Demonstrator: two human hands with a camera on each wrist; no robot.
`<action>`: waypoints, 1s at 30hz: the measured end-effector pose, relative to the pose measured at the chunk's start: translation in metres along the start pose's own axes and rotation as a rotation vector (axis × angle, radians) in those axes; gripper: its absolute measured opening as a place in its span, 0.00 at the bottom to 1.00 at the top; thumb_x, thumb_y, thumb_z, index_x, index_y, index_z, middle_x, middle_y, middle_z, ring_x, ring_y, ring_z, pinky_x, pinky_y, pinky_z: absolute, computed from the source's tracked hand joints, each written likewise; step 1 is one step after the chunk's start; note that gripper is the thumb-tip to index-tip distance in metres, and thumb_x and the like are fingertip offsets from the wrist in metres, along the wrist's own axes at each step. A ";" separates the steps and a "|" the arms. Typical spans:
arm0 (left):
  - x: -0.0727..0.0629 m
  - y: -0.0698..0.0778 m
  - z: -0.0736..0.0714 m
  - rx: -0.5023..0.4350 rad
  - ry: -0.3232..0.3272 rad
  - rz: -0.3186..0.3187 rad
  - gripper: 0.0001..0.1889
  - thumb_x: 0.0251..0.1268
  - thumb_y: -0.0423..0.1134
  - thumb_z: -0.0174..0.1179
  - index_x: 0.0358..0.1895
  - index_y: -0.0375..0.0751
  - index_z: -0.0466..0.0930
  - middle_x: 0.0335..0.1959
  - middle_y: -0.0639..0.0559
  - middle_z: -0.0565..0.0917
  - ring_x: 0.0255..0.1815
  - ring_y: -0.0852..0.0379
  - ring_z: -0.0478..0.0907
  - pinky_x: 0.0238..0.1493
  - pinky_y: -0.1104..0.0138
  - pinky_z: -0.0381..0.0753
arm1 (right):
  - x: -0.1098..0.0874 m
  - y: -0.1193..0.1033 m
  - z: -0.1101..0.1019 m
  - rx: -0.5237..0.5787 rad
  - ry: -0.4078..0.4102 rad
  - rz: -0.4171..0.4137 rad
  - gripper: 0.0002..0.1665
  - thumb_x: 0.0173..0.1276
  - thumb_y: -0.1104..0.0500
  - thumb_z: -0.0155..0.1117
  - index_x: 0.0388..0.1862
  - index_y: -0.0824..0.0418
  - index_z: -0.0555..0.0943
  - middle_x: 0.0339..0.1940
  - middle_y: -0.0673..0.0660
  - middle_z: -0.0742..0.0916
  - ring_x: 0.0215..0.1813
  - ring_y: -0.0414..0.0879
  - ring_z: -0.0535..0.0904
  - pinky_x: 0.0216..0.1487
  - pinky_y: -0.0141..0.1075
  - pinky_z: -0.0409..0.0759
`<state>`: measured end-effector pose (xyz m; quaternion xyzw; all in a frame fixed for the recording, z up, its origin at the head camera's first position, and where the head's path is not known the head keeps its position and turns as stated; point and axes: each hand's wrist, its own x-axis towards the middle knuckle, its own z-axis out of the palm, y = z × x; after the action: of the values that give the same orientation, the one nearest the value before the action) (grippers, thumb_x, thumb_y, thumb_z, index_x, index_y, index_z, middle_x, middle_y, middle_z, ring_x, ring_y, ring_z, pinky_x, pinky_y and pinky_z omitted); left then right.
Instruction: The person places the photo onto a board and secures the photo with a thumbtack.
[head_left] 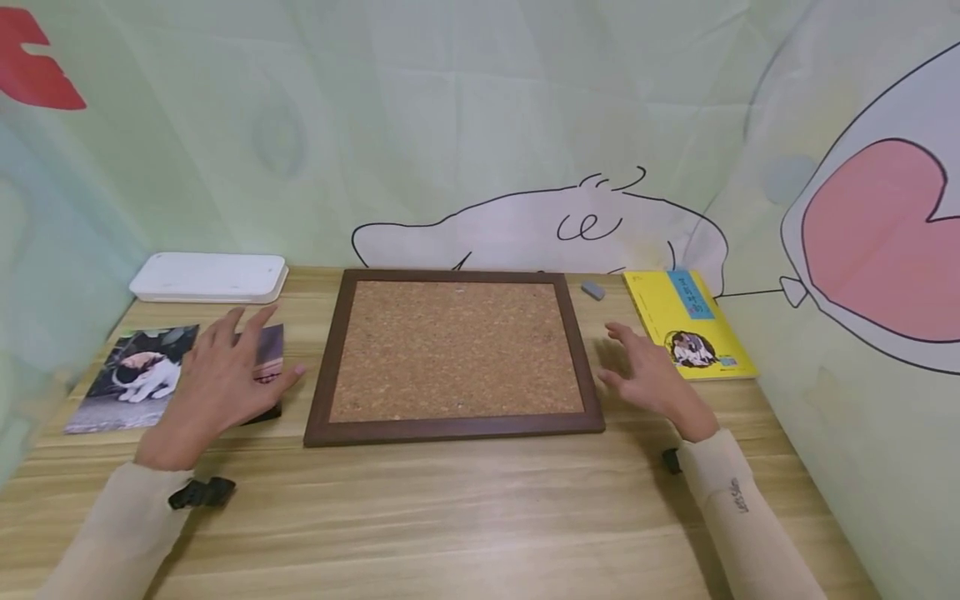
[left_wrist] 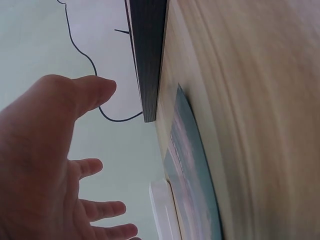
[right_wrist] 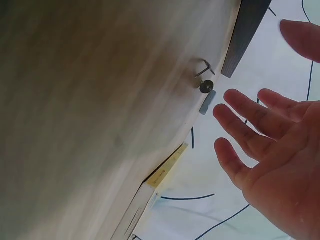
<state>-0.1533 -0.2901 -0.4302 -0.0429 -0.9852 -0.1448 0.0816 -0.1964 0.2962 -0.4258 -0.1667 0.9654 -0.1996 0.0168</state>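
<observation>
Head view: board [head_left: 457, 350] centre-stage on the bench [head_left: 450, 508], left hand [head_left: 217, 379] hovering, fingers spread, over photos [head_left: 135, 396] at its nine o'clock; right hand [head_left: 648, 375], loosely splayed, at three beside the book [head_left: 693, 321].

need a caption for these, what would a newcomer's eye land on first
Probably the dark-framed cork board, lying on the table between the left hand and right hand. Next might come the bright yellow book to the right of the right hand, then the big pink heart on the backdrop at far right.
</observation>
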 end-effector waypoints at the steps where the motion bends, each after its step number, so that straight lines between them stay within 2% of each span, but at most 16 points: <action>1: 0.000 -0.002 0.001 -0.001 -0.005 -0.006 0.52 0.69 0.67 0.64 0.87 0.47 0.51 0.81 0.18 0.56 0.76 0.11 0.56 0.60 0.17 0.61 | 0.000 0.001 -0.001 0.001 -0.001 -0.002 0.45 0.74 0.53 0.67 0.83 0.67 0.61 0.76 0.73 0.78 0.75 0.74 0.74 0.74 0.70 0.71; 6: -0.002 -0.013 0.003 -0.010 -0.017 -0.025 0.52 0.70 0.67 0.63 0.87 0.45 0.50 0.79 0.16 0.57 0.74 0.11 0.56 0.59 0.17 0.62 | -0.001 0.002 -0.005 0.013 -0.004 -0.010 0.42 0.69 0.61 0.68 0.80 0.70 0.66 0.72 0.74 0.81 0.70 0.73 0.78 0.70 0.68 0.76; 10: -0.005 -0.015 0.004 -0.013 -0.016 -0.026 0.52 0.70 0.67 0.62 0.87 0.44 0.50 0.77 0.15 0.59 0.73 0.10 0.57 0.58 0.17 0.62 | -0.001 0.001 -0.007 0.022 -0.016 0.005 0.42 0.62 0.69 0.65 0.77 0.71 0.69 0.71 0.74 0.82 0.68 0.72 0.80 0.69 0.67 0.77; 15: -0.008 -0.018 0.004 -0.019 -0.025 -0.027 0.53 0.71 0.66 0.62 0.87 0.41 0.49 0.76 0.14 0.59 0.71 0.09 0.57 0.58 0.17 0.61 | -0.002 0.002 -0.008 0.034 -0.049 0.072 0.41 0.52 0.76 0.60 0.71 0.73 0.74 0.65 0.73 0.85 0.65 0.69 0.81 0.68 0.64 0.79; 22: -0.011 -0.022 0.002 0.016 -0.038 -0.034 0.52 0.71 0.63 0.64 0.86 0.37 0.50 0.75 0.13 0.59 0.69 0.09 0.59 0.56 0.18 0.65 | 0.000 0.001 -0.010 0.018 -0.056 0.170 0.28 0.56 0.77 0.62 0.59 0.72 0.83 0.57 0.70 0.89 0.58 0.64 0.85 0.63 0.60 0.83; 26: -0.011 -0.024 0.001 0.013 -0.057 -0.078 0.53 0.71 0.63 0.64 0.86 0.36 0.49 0.74 0.11 0.58 0.69 0.08 0.59 0.55 0.18 0.67 | 0.000 0.002 -0.012 0.002 -0.048 0.189 0.21 0.60 0.76 0.64 0.53 0.71 0.86 0.52 0.68 0.90 0.52 0.61 0.86 0.57 0.57 0.85; 30: -0.012 -0.026 0.000 0.001 -0.071 -0.096 0.53 0.69 0.58 0.67 0.86 0.36 0.48 0.74 0.11 0.58 0.68 0.08 0.59 0.52 0.19 0.68 | 0.001 0.003 -0.011 -0.012 -0.038 0.180 0.12 0.68 0.72 0.67 0.49 0.70 0.88 0.47 0.67 0.91 0.47 0.58 0.85 0.53 0.55 0.85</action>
<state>-0.1441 -0.3152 -0.4394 -0.0006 -0.9884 -0.1466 0.0396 -0.1994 0.3027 -0.4174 -0.0831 0.9772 -0.1882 0.0522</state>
